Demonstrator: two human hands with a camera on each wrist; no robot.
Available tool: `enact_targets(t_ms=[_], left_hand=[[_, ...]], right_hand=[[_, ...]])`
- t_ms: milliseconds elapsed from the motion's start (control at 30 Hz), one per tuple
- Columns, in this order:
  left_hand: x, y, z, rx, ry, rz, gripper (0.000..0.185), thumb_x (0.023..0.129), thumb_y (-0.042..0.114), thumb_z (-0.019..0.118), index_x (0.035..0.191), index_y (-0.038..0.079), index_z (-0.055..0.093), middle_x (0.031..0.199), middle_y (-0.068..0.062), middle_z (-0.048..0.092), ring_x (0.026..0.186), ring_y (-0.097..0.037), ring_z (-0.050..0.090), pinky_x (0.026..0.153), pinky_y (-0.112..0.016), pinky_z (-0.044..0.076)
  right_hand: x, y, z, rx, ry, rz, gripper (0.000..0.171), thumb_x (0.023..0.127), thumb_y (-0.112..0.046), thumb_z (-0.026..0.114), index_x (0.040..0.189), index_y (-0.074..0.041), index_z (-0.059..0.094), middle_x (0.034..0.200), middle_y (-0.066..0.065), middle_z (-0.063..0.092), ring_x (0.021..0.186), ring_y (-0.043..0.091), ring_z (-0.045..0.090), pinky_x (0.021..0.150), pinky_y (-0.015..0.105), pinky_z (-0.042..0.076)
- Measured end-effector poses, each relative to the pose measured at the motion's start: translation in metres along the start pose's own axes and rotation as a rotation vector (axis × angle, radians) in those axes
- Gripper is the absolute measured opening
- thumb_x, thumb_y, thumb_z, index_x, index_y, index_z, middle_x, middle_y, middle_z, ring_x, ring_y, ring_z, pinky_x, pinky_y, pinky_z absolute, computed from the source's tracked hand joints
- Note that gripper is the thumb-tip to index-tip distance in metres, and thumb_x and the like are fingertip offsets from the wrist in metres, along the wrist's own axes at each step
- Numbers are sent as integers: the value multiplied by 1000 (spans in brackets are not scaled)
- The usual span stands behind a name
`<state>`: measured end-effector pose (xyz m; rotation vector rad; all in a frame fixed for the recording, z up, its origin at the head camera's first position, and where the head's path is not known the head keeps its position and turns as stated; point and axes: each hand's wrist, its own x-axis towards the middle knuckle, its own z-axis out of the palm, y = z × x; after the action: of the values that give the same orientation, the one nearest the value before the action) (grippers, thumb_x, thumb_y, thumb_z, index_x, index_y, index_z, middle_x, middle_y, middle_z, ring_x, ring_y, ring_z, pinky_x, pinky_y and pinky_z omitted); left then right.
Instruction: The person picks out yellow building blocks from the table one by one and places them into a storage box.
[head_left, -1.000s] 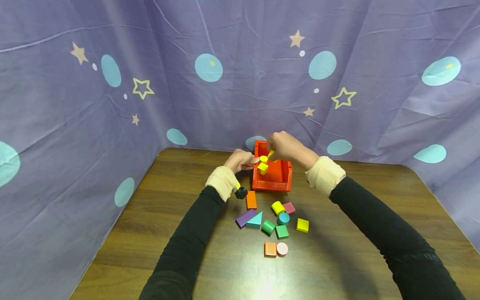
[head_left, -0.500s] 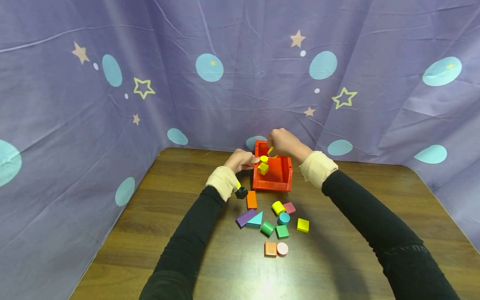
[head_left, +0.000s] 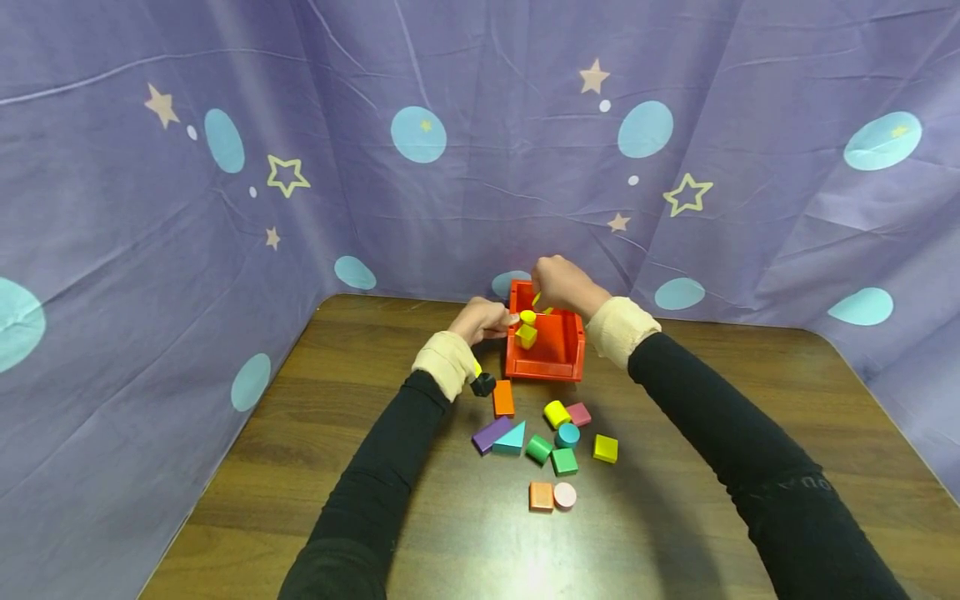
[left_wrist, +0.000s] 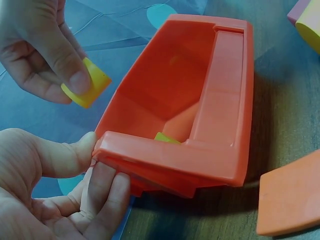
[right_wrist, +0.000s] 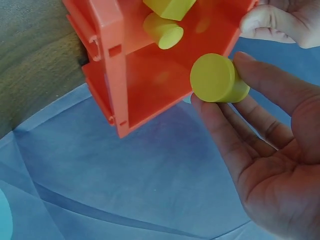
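A red plastic bin (head_left: pixel 551 372) stands at the back of the table. My left hand (head_left: pixel 482 320) pinches its left rim between thumb and fingers, as the left wrist view shows at the bin's edge (left_wrist: pixel 165 152). Over the back part of the bin, my right hand (head_left: pixel 564 285) holds a yellow cylinder block (right_wrist: pixel 212 78) between thumb and fingertips. Inside the bin lie another yellow cylinder (head_left: pixel 528 317) and a yellow cube-like block (head_left: pixel 527 337). The right hand covers part of the bin's back in the head view.
In front of the bin lie an orange block (head_left: pixel 503 399), a purple block (head_left: pixel 491 435), a light blue triangle (head_left: pixel 510 440), a green cylinder (head_left: pixel 538 450) and several other coloured blocks. A patterned purple-blue curtain (head_left: pixel 480 225) hangs right behind the table.
My right wrist and forearm have swung left, while the right hand stays over the bin with the yellow cylinder. The green cylinder on the table has shifted slightly. My left hand keeps its place.
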<state>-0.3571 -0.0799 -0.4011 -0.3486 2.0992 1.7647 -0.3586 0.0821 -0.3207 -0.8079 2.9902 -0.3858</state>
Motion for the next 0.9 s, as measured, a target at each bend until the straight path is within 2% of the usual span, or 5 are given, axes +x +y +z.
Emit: enact_targets(t_ms=[300,533,767,900], left_hand=[[3,-1,1,6,10,-1,26,94,7,71,116,-6,69,83,-2,64,73,-10,61,102,-36,58],[2,-1,0,7,9,-5,15,93,7,72,104,-3,70,85,-3,67,76,-11,63,102,-36,58],[1,0,-1,37,0,-1,22,94,11,72,110,-4,71,101,-7,70,92,-15,68,97,-32,60],[2,-1,-1,34,2,-2,23,94,11,72,111,-4,71,99,-7,70,89,-14,67,99,-33,60]], right_hand=[[8,5,9,5,-11,82,19,71,1,80,71,-5,62,73,5,60,76,24,58,66,33,51],[15,8,18,40,-5,161,21,72,0,81,73,-5,60,75,5,57,76,25,56,65,35,51],[20,7,25,34,25,217,18,74,-2,80,76,-4,63,78,6,60,79,27,58,70,39,55],[20,8,28,38,28,239,15,75,-2,78,77,-4,64,82,8,63,81,28,59,72,39,56]])
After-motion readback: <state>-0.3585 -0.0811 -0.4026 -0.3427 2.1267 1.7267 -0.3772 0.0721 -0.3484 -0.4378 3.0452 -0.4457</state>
